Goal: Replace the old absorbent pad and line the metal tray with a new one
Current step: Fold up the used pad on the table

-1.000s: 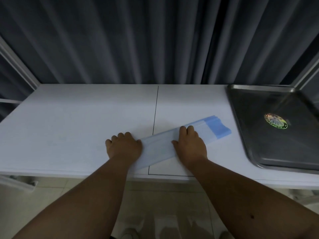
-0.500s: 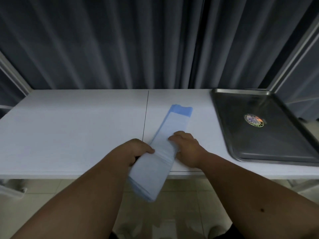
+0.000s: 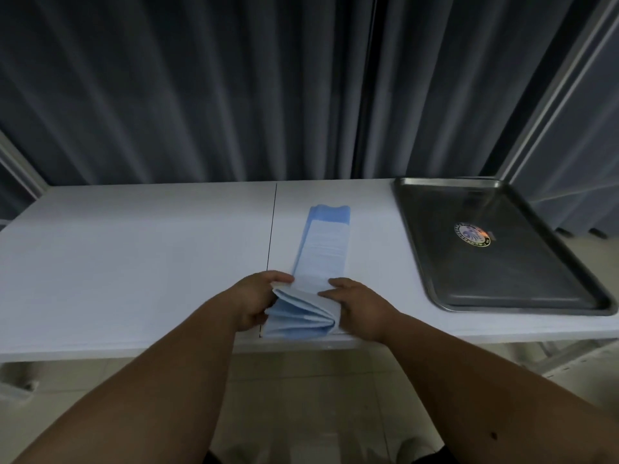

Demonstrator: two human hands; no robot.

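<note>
A folded blue-and-white absorbent pad (image 3: pixel 323 249) lies lengthwise on the white table (image 3: pixel 134 256), its far end pointing at the curtain. Its near end fans open into several layers at the table's front edge. My left hand (image 3: pixel 258 298) grips the left side of that near end, thumb on top. My right hand (image 3: pixel 351 298) holds the right side, fingers laid across the top layer. The metal tray (image 3: pixel 432 262) sits at the right, with nothing in it but a round sticker (image 3: pixel 472 233).
A dark pleated curtain (image 3: pixel 201 88) hangs right behind the table. A metal frame post (image 3: pixel 549 92) rises at the back right. A thin seam (image 3: pixel 272 236) runs across the tabletop beside the pad. Tiled floor shows below the front edge.
The pad has been turned from lying slantwise to pointing straight away from me, and pulled back onto the table. Both hands have shifted to its near end, where the layers now spread apart.
</note>
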